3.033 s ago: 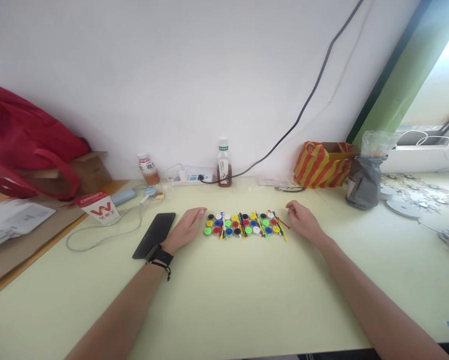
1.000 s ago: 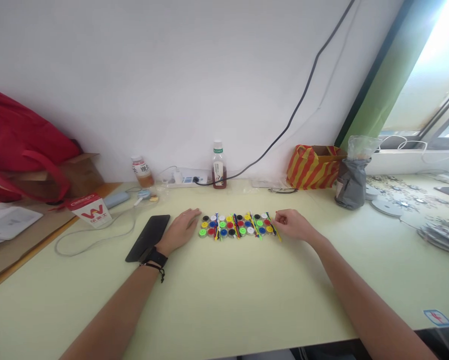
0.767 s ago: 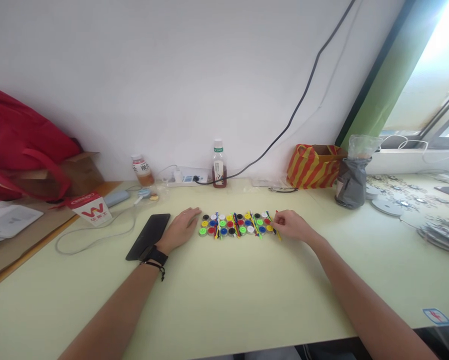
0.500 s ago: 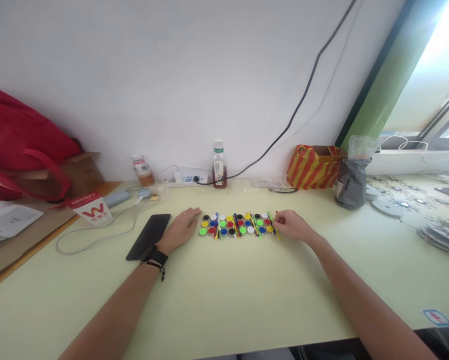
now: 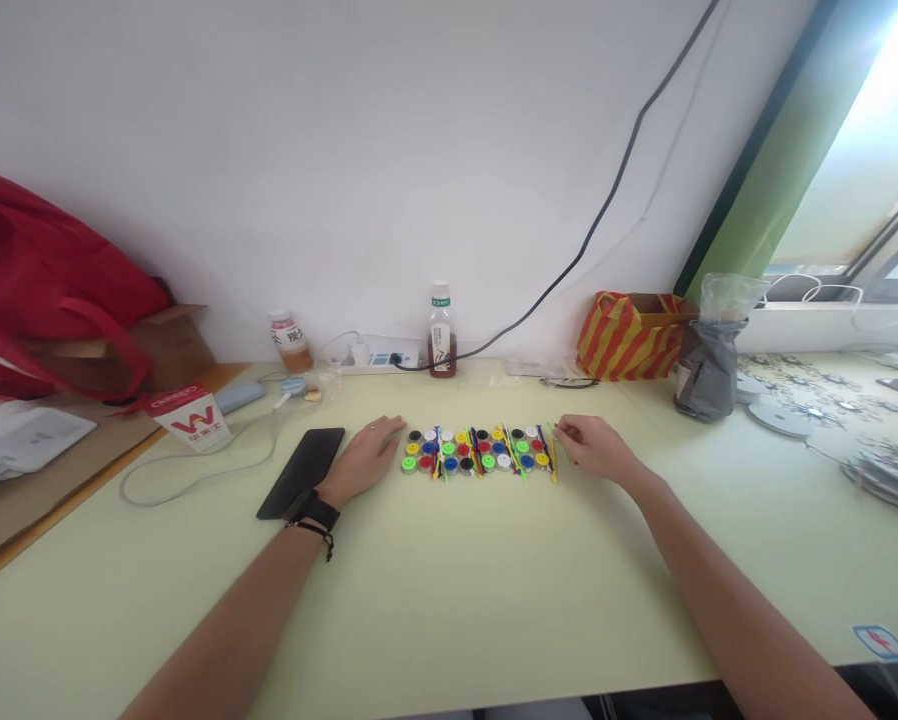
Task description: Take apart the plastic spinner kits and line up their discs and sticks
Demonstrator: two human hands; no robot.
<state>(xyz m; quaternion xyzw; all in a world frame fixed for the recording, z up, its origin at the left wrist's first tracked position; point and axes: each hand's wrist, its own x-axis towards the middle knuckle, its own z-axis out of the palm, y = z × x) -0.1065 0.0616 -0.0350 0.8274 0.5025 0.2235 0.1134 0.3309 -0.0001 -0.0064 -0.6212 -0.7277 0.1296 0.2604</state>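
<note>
I see the left hand palm-down, left of centre; the right hand, right of centre, curled.

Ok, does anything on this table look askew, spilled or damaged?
No spill or damage shows, and the coloured discs sit in tidy rows. One oddity: the dark cable hangs loosely down the wall and crosses in front of the green-banded bottle to the power strip, so it might snag.

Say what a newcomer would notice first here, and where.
Most likely the rows of bright coloured discs, with thin coloured pieces laid across them, on the pale table between the left hand and the right hand. Next, the red bag at far left and the striped bag at back right. The dark cable slanting down the wall also stands out.
</note>
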